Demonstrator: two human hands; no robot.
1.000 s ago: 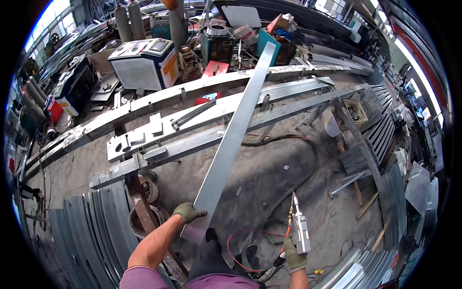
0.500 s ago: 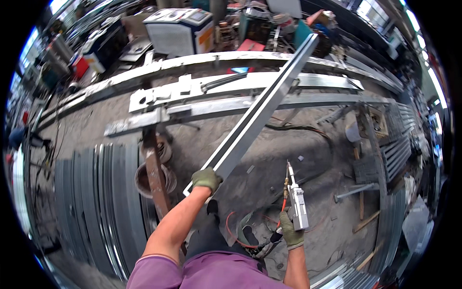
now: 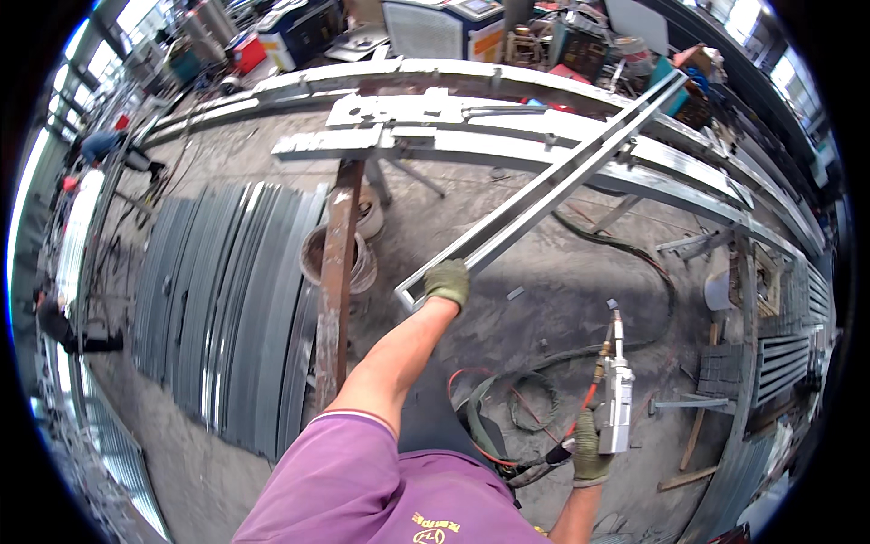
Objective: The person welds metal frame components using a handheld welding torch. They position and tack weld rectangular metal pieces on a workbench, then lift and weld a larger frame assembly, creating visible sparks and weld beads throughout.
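My left hand (image 3: 447, 281), in a green work glove, is closed round the near end of a long silver metal channel (image 3: 544, 192). The channel slants away to the upper right, its dark groove facing up, and its far part passes over the metal beams. In my gloved right hand (image 3: 591, 449) is a white and silver welding gun (image 3: 618, 399), its slim nozzle pointing away from me. An orange hose (image 3: 589, 396) runs along the gun's left side. The nozzle is apart from the channel.
Long metal beams (image 3: 489, 145) on stands cross ahead. A rusty post (image 3: 335, 281) and buckets (image 3: 364, 267) stand left, beside stacked grey metal strips (image 3: 227, 308). Cables (image 3: 535, 376) loop on the floor. A rack (image 3: 748, 363) stands right. People (image 3: 59, 322) are at far left.
The view has swung left, so the surroundings sit farther right and higher. The channel slants flatter in the picture, still in my left hand. My right hand keeps hold of the welding gun.
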